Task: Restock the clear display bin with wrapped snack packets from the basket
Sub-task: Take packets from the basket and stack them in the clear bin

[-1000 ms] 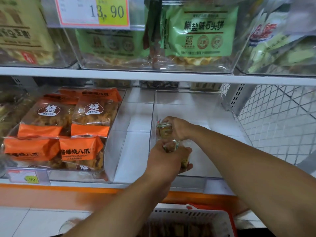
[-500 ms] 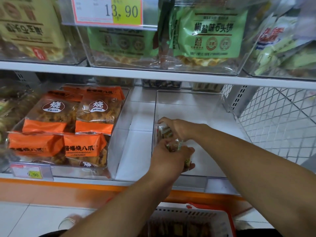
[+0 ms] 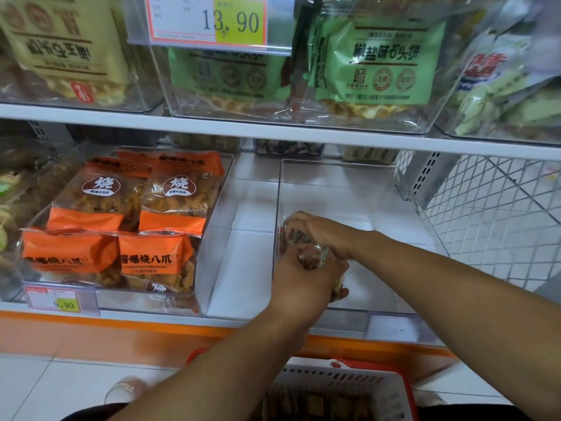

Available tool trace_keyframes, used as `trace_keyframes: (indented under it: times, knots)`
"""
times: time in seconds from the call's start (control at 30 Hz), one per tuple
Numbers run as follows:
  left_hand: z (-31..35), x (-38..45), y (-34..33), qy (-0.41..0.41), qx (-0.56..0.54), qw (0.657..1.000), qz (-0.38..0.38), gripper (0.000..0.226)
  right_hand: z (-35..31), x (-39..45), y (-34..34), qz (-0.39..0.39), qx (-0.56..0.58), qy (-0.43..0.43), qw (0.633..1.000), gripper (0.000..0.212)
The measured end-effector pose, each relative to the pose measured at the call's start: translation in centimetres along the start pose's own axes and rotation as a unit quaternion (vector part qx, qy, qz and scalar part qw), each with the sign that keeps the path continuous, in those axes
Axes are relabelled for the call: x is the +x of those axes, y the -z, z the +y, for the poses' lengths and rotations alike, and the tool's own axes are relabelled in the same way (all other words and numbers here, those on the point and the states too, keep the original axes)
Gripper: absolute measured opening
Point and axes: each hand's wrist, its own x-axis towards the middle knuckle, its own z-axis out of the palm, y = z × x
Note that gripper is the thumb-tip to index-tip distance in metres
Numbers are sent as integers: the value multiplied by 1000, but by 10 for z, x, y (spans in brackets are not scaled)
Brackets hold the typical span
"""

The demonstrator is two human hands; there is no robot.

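The clear display bin (image 3: 379,189) stands on the lower shelf, right of centre. Both my hands are inside its front left corner. My left hand (image 3: 303,281) grips a small bunch of wrapped snack packets (image 3: 312,258) low against the bin's left wall. Just behind it, my right hand (image 3: 321,232) curls over more small packets. The packets are largely hidden by my fingers. The white basket (image 3: 337,387) with a red rim sits on the floor below, holding several brown wrapped packets.
A second clear bin (image 3: 212,287) to the left holds several orange snack bags. A bare shelf strip lies between the two bins. Above, bins hold green and tan bags behind a 13.90 price tag (image 3: 209,21). A white wire mesh panel (image 3: 498,220) stands at right.
Both hands have stayed in the bin's front left corner. My right hand has curled down closer over the packets toward my left hand.
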Motion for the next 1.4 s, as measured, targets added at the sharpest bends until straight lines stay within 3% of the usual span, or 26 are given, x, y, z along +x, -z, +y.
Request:
trace_keyframes:
  times: [0.1, 0.2, 0.27, 0.4, 0.47, 0.57, 0.73, 0.93, 1.0, 1.07, 1.1, 1.13, 1.17, 1.23, 1.3, 1.4]
  knots:
    - [0, 0, 0, 2, 3, 1000, -1, 34, -2, -6, -1, 33, 4, 1, 999, 30]
    - [1, 2, -1, 1, 6, 1000, -5, 23, -3, -8, 4, -53, 0, -40, 998, 33]
    - [1, 2, -2, -2, 9, 1000, -7, 22, -2, -7, 7, -63, -37, -49, 996, 40]
    - [0, 2, -1, -4, -4, 1000, -4, 25, -10, -6, 3, -51, 29, -70, 996, 15]
    - [0, 2, 0, -3, -4, 1000, 1, 28, -9, -4, -1, -69, 7, -75, 995, 23]
    - [-2, 3, 2, 0, -13, 1000, -1, 29, -3, 1, -1, -37, 40, -113, 992, 43]
    - [-4, 6, 2, 15, -17, 1000, 0, 34, 9, 22, 2, 115, 78, -198, 970, 64]
    - [-5, 8, 3, 10, -16, 1000, -2, 32, 9, 42, -8, 177, 150, -270, 934, 86]
    - [-5, 8, 3, 3, -10, 1000, -2, 30, 11, 42, -10, 167, 129, -251, 945, 77]
    - [-5, 8, 3, 1, -18, 1000, -3, 28, 6, 45, -13, 178, 100, -249, 947, 41]
    - [-5, 7, 3, 1, -22, 1000, -3, 28, 3, 47, -17, 212, 191, -255, 924, 20]
    - [-5, 7, 4, 2, -22, 1000, -3, 28, 2, 52, -18, 239, 274, -286, 887, 14]
    - [-5, 8, 3, 2, -23, 1000, -2, 28, 1, 50, -14, 250, 287, -295, 876, 14]
    - [-6, 8, 3, 2, -28, 1000, -1, 30, -1, 43, -10, 200, 210, -325, 900, 11]
    - [-6, 7, 3, 1, -25, 1000, 1, 33, -1, 44, -8, 173, 245, -326, 896, 35]
    - [-6, 8, 3, 2, -21, 1000, 1, 37, 3, 48, -7, 166, 296, -347, 874, 35]
